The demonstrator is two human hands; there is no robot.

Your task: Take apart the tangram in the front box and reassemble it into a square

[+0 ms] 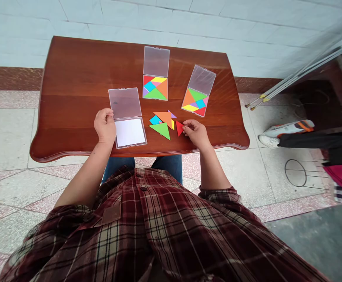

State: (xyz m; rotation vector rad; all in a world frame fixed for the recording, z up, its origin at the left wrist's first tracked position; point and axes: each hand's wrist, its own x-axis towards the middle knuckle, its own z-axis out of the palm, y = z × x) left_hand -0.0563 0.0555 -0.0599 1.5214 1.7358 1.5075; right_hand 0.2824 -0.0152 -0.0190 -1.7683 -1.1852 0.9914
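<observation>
My right hand [195, 132] pinches a red triangle [179, 128] at the right of a loose pile. In that pile an orange triangle [162, 115] overlaps others, with a green triangle [161, 129] in front and a blue piece [154, 120] to the left. Purple [172, 114] and yellow [173, 125] pieces show partly. My left hand [105, 125], its fingers curled, rests at the left edge of an open clear case [125, 103] with a white sheet [130, 132] in its lower half; whether it grips anything is hidden.
Two open cases filled with coloured pieces lie farther back, one in the middle [155, 87] and one at the right [195, 102]. The brown table [80, 86] stands by a tiled wall. A person's leg [303, 141] and a wire stand [296, 172] are at the right.
</observation>
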